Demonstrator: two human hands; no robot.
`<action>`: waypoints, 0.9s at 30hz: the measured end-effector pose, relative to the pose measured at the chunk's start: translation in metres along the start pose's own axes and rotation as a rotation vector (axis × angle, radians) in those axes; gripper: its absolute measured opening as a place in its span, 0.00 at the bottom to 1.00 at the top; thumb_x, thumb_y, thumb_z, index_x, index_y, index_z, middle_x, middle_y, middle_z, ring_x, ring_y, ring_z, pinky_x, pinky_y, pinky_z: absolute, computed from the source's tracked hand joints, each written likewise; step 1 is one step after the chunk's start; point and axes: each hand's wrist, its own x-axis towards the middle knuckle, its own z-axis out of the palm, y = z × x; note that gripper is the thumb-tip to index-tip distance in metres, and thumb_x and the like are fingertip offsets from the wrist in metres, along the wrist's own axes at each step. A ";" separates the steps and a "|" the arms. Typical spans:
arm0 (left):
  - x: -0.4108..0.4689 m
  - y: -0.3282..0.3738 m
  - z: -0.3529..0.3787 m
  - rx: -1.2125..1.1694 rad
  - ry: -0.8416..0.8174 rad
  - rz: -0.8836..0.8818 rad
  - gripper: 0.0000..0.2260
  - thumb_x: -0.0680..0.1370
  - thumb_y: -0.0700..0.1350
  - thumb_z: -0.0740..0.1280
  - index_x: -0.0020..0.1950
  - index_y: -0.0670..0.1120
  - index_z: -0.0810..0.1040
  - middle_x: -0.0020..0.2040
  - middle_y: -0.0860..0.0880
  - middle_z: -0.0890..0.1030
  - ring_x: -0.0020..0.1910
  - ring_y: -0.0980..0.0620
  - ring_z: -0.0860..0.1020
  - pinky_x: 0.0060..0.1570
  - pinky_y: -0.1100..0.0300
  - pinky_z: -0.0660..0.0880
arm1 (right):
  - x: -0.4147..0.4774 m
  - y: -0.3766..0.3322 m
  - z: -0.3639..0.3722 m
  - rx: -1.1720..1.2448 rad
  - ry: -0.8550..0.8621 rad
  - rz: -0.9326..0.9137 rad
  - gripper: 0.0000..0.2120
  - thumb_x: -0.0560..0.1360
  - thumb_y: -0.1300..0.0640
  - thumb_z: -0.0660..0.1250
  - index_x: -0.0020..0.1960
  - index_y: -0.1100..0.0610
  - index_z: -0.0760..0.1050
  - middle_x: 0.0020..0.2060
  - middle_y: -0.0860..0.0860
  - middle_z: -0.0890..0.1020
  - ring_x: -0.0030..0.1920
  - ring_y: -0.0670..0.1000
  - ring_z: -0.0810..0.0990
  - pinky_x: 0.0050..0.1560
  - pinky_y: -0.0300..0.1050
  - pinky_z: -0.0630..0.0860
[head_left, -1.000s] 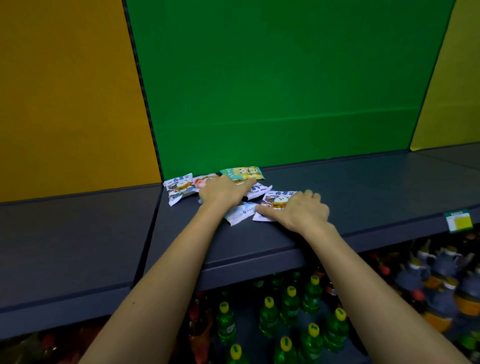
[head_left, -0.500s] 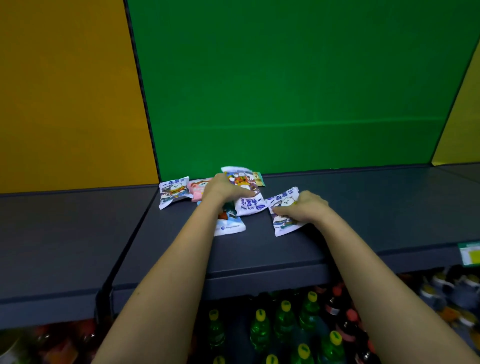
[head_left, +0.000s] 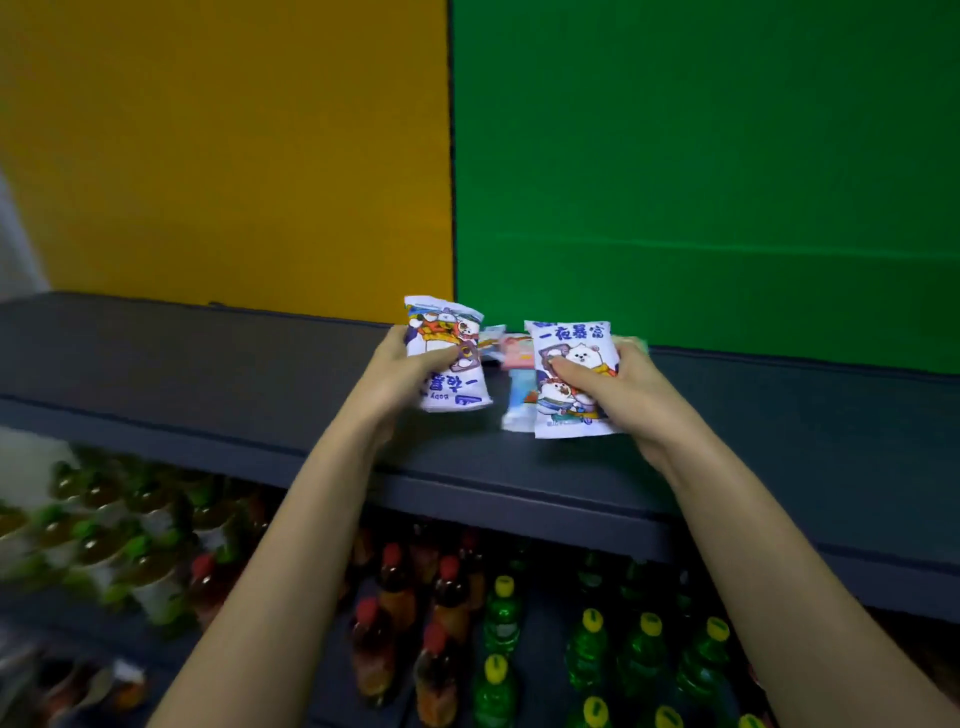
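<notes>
My left hand (head_left: 400, 374) grips a white snack packet with cartoon print (head_left: 447, 332), lifted above the dark grey shelf (head_left: 260, 410) and held upside down. My right hand (head_left: 618, 389) grips a second white packet with a white dog picture (head_left: 571, 348), held upright just right of the first. Between and behind them, other small packets (head_left: 517, 364) lie on the shelf against the green back panel, partly hidden by the held packets.
A yellow back panel (head_left: 234, 156) and a green back panel (head_left: 701, 156) rise behind the shelf. Below its front edge stand green bottles with yellow caps (head_left: 587, 649), red-capped bottles (head_left: 441, 597) and blurred bottles at left (head_left: 104, 530).
Both hands went from resting on the pile of packets to each lifting one packet off the shelf. The camera view has swung to the left.
</notes>
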 end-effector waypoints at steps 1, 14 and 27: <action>-0.012 -0.003 -0.021 0.016 0.078 0.007 0.08 0.75 0.37 0.67 0.50 0.45 0.71 0.47 0.44 0.81 0.41 0.49 0.80 0.49 0.52 0.77 | -0.001 -0.002 0.023 0.015 -0.054 0.000 0.17 0.72 0.53 0.71 0.56 0.58 0.70 0.47 0.52 0.83 0.39 0.47 0.82 0.42 0.42 0.80; -0.261 -0.058 -0.288 0.071 0.957 -0.148 0.12 0.74 0.35 0.67 0.56 0.41 0.71 0.48 0.43 0.80 0.39 0.50 0.78 0.38 0.56 0.77 | -0.107 0.027 0.338 0.044 -0.817 0.087 0.16 0.71 0.55 0.72 0.55 0.57 0.70 0.49 0.53 0.82 0.46 0.51 0.83 0.45 0.46 0.81; -0.456 -0.107 -0.477 0.023 1.293 -0.270 0.08 0.75 0.35 0.65 0.50 0.47 0.71 0.43 0.49 0.80 0.37 0.52 0.78 0.32 0.59 0.77 | -0.271 0.071 0.600 -0.061 -1.167 0.169 0.24 0.69 0.50 0.73 0.58 0.59 0.66 0.53 0.55 0.80 0.52 0.55 0.81 0.56 0.59 0.77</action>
